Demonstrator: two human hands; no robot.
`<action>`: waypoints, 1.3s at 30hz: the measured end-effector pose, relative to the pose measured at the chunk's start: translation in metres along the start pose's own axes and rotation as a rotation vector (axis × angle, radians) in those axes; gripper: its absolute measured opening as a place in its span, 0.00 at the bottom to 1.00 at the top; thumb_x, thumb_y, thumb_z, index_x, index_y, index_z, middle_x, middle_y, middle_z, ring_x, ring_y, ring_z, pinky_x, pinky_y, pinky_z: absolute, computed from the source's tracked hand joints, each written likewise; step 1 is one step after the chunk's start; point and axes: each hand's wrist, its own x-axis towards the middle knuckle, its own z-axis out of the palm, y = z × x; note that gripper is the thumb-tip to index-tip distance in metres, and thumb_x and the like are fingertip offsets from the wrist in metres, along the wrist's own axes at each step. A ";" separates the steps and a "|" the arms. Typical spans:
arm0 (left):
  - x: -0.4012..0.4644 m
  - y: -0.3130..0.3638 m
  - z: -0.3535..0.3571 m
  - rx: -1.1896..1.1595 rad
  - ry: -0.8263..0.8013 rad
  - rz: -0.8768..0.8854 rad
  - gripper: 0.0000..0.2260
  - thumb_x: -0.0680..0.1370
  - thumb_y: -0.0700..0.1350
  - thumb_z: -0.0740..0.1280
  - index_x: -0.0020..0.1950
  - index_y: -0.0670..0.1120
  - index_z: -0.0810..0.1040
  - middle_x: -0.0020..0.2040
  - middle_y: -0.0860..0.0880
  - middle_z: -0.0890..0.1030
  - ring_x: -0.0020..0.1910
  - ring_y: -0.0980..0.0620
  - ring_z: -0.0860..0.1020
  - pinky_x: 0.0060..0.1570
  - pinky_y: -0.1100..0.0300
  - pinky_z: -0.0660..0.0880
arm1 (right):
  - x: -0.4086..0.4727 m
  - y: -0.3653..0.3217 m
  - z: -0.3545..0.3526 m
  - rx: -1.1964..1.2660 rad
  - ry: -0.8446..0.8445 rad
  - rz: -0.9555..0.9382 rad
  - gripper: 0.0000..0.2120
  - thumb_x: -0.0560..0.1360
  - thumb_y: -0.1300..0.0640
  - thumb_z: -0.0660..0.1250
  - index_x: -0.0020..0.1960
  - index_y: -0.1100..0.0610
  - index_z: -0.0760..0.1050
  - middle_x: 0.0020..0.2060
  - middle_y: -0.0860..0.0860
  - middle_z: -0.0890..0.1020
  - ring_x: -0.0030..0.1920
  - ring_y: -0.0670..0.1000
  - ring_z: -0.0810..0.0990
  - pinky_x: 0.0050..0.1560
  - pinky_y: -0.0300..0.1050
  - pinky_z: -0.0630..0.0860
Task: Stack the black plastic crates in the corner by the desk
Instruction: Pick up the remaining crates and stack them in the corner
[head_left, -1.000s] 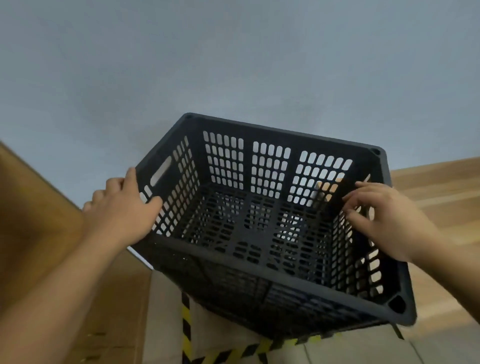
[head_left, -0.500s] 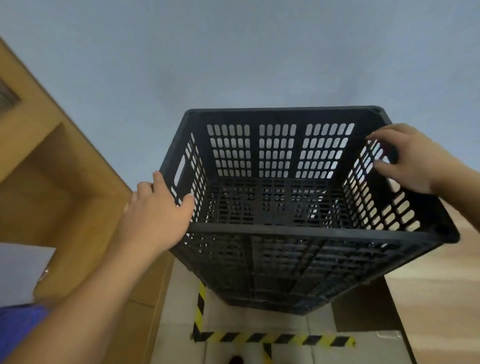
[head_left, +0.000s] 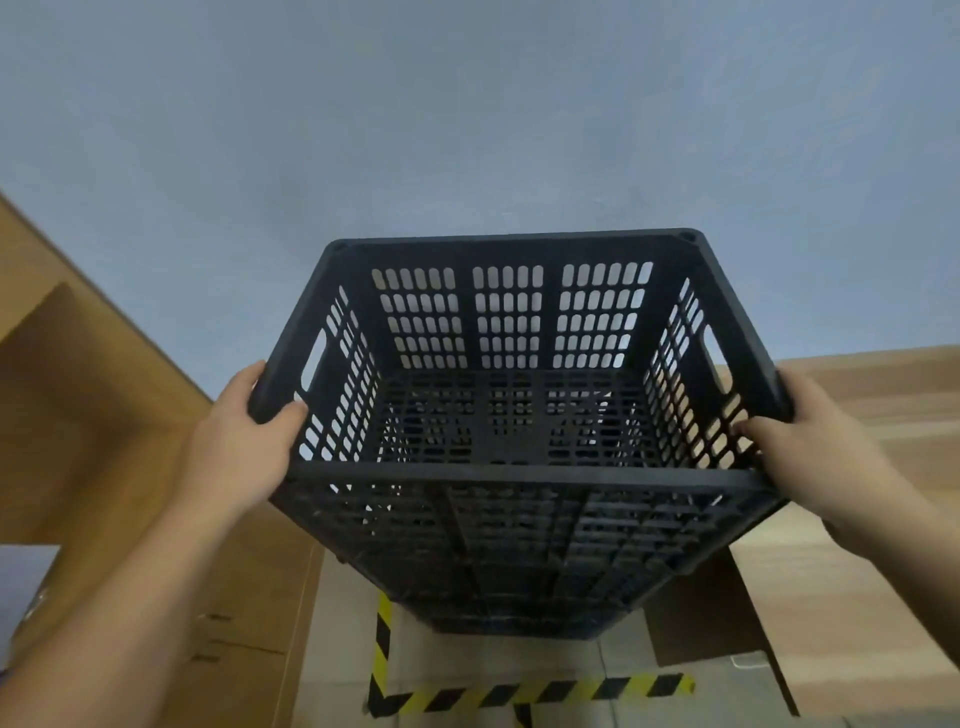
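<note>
Hands: two; left hand (head_left: 244, 447) grips the crate's left rim, right hand (head_left: 815, 441) grips its right rim.
Crates: one black plastic crate (head_left: 514, 483) in clear view, upright, nothing inside; more beneath cannot be told.
Floor: striped tape (head_left: 524, 695) below.
Sides: wooden desk (head_left: 88, 395) left, blue wall (head_left: 467, 130) behind.

A workplace corner: striped hazard tape (head_left: 519, 693) on the floor, wooden furniture (head_left: 93, 415), grey wall (head_left: 467, 130).

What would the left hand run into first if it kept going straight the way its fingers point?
The left hand already grips the crate's left rim, fingers pointing up and away. Past the rim, the grey wall probably comes next; depth is unclear.
</note>
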 end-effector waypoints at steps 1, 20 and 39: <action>0.003 -0.001 0.000 -0.002 0.000 -0.005 0.29 0.78 0.60 0.66 0.79 0.60 0.65 0.63 0.48 0.83 0.54 0.41 0.84 0.58 0.38 0.82 | -0.001 0.000 0.003 0.034 0.026 0.007 0.21 0.79 0.58 0.64 0.68 0.40 0.70 0.46 0.44 0.80 0.46 0.55 0.81 0.49 0.64 0.82; 0.014 0.000 0.016 -0.092 0.086 0.013 0.24 0.79 0.51 0.65 0.76 0.54 0.71 0.60 0.48 0.82 0.52 0.42 0.82 0.49 0.48 0.78 | 0.031 -0.041 0.009 -0.007 0.071 -0.034 0.15 0.77 0.63 0.59 0.57 0.45 0.73 0.46 0.53 0.83 0.47 0.61 0.83 0.51 0.66 0.83; 0.018 -0.013 0.019 -0.109 0.087 0.056 0.24 0.80 0.54 0.61 0.76 0.53 0.70 0.62 0.48 0.82 0.55 0.44 0.79 0.53 0.49 0.77 | 0.021 -0.053 0.011 -0.016 0.134 0.010 0.22 0.76 0.67 0.59 0.65 0.50 0.78 0.47 0.57 0.81 0.40 0.57 0.80 0.52 0.60 0.82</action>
